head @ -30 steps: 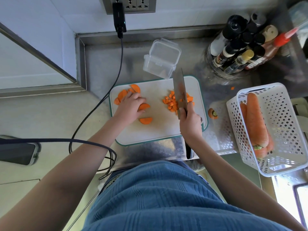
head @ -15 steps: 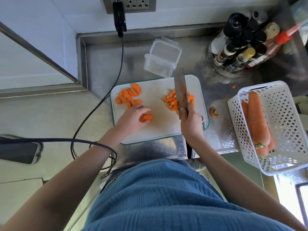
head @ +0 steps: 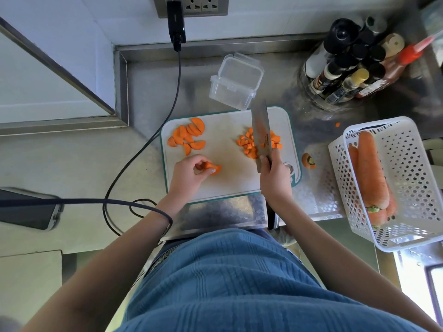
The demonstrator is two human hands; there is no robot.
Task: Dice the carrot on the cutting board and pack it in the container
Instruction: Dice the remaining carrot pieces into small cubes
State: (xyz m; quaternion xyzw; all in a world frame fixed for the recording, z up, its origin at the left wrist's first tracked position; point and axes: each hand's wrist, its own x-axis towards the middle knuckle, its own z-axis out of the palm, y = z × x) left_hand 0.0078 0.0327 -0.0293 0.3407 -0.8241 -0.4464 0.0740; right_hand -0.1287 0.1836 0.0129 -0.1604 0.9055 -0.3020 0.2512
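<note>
Cutting board (head: 227,185) at frame centre; carrot slices (head: 188,137) on its upper left, diced carrot (head: 249,144) on its upper right under the knife (head: 261,135). Container (head: 236,82) above the board, basket (head: 412,178) at right

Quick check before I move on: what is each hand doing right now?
Left hand: fingers pinch a stack of carrot slices on the cutting board.
Right hand: grips the knife, blade over the diced carrot.
</note>
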